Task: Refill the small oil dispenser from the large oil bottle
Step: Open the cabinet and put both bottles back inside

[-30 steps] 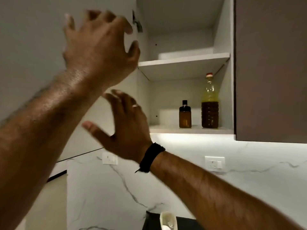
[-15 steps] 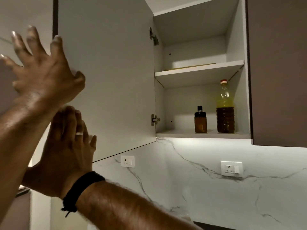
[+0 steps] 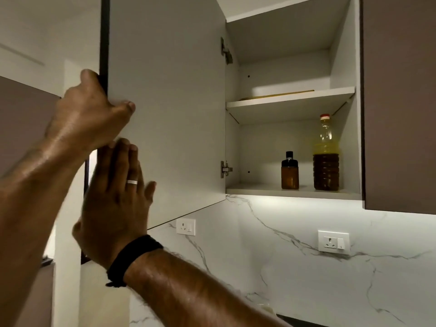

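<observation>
Left hand (image 3: 87, 114) gripping cabinet door (image 3: 165, 102) edge, right hand (image 3: 115, 194) flat against it (fingers straight); risk: large oil bottle (image 3: 326, 161) toppling small oil dispenser (image 3: 289, 172) just beside.

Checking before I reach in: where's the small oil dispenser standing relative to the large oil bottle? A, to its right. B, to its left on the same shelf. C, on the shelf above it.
B: the small oil dispenser stands left of the large oil bottle, apart, both on the bottom shelf.

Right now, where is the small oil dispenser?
The small oil dispenser stands upright on the open cabinet's bottom shelf, just left of the large oil bottle.
</observation>
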